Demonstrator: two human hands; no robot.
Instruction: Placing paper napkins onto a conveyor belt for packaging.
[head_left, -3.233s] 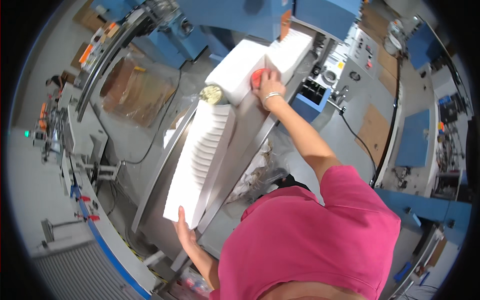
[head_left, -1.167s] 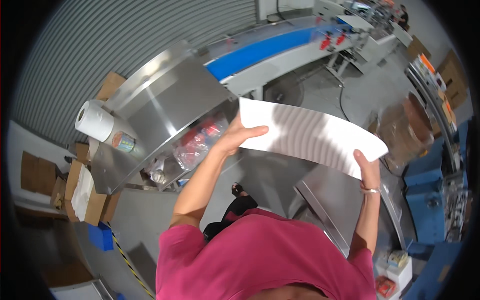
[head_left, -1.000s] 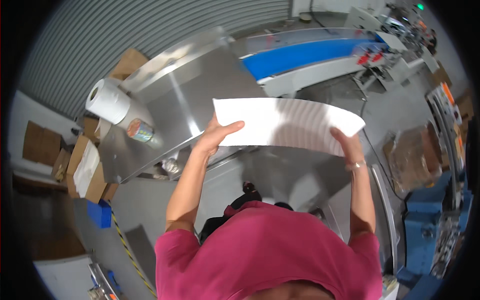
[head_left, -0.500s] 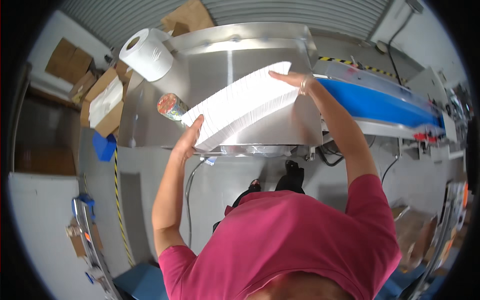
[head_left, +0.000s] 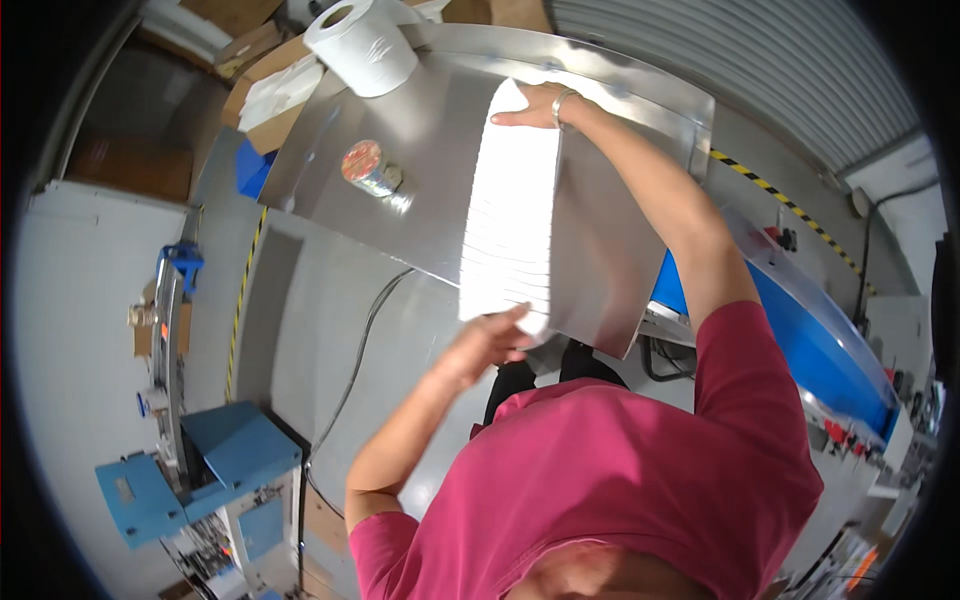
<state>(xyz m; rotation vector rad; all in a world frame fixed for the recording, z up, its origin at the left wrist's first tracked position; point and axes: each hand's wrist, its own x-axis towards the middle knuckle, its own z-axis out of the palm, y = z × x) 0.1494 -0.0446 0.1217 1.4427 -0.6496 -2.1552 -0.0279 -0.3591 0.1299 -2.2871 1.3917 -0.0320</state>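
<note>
A shiny metal table point(head_left: 600, 230) with a raised back edge stands on a grey floor point(head_left: 390, 330), a ribbed shutter point(head_left: 790, 80) behind it, a blue belt point(head_left: 815, 350) at the right and striped tape point(head_left: 247, 300) on the floor to the left. There is one white roll point(head_left: 365, 55), one small colourful cylinder point(head_left: 370, 168) and one long white paper stack point(head_left: 508, 210), over the table, its near end by the front edge. Two hands grasp it: the left hand point(head_left: 487, 345) its near end, the right hand point(head_left: 540, 105) its far end

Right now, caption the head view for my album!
Left grip near, right grip far: a long white stack at a metal table.
</note>
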